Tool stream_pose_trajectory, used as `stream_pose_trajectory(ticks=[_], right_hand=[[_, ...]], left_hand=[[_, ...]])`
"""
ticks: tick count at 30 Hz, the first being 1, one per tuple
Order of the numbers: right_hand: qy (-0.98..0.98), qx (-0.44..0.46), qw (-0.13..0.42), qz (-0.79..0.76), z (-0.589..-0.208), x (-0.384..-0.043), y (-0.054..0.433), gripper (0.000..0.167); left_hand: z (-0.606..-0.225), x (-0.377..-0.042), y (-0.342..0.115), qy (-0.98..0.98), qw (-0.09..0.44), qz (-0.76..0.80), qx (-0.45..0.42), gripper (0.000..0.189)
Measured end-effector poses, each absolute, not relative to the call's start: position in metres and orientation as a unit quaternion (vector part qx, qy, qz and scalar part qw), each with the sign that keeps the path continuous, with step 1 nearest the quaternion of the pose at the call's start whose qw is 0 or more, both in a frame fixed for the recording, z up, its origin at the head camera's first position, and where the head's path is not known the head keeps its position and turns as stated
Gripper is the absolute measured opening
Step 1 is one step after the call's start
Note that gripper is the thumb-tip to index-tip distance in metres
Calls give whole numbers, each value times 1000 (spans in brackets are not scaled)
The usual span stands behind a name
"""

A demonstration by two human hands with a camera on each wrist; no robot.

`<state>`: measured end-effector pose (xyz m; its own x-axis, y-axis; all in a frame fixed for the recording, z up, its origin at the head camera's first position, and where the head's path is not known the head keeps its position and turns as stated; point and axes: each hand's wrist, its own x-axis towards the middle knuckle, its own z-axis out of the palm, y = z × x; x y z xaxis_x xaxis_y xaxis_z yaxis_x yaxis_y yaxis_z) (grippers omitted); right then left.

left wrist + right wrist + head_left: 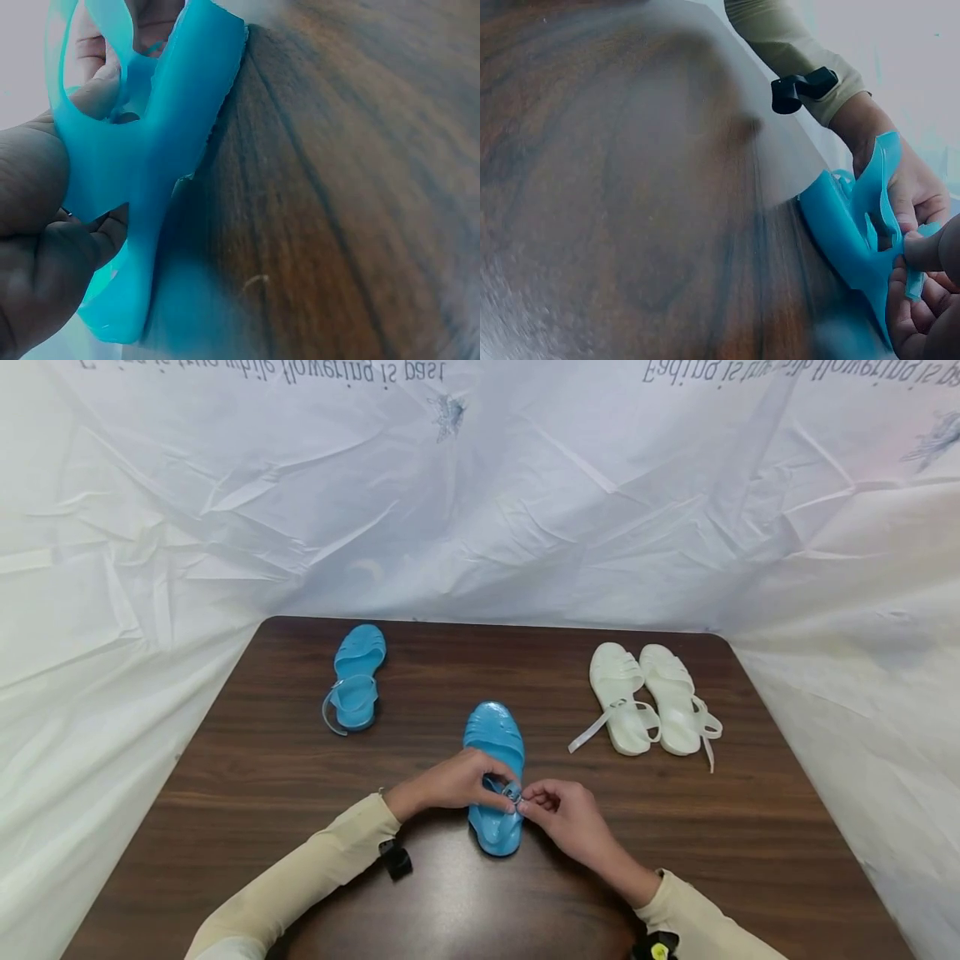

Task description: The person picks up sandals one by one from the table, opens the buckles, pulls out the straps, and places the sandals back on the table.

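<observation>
White sheeting [450, 510], printed with inverted lettering along its upper part, hangs behind and beside the dark, wood-grained table [225, 793] that I view remotely. I locate the blue sandal [495, 735] at the middle of the table, sole down, toe toward the far edge and heel near. Its ankle strap [915, 281] is raised between both hands: the fingers of the left hand [468, 781] grasp it beside the buckle [513, 792], and those of the right hand [573, 822] pinch it from the right. Cream sleeves [315, 877] cover both forearms, and I note a black device [395, 860] at the left wrist. Farther out, at far left, lies a second blue sandal [358, 647], its strap looping left. At far right, two white sandals [663, 677] lie side by side, toes far, each with a strap end trailing.
</observation>
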<state>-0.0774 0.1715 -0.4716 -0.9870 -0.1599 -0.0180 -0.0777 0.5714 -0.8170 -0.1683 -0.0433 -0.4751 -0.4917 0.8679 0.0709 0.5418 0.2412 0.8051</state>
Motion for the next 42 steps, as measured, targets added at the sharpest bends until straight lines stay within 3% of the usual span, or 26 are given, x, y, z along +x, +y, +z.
stream_pose_trajectory(ticks=[7, 21, 36, 42], right_hand=[[884, -59, 70, -458, -467, -75, 174, 8], [891, -82, 45, -445, -469, -78, 173, 6], [876, -52, 80, -472, -468, -77, 177, 9], [876, -48, 69, -476, -471, -74, 179, 5]], left_hand=[[-478, -170, -45, 759, 204, 411, 462, 26], [-476, -170, -44, 763, 202, 408, 459, 27], [-477, -169, -44, 766, 201, 407, 456, 28], [-478, -169, -43, 770, 203, 402, 452, 29]])
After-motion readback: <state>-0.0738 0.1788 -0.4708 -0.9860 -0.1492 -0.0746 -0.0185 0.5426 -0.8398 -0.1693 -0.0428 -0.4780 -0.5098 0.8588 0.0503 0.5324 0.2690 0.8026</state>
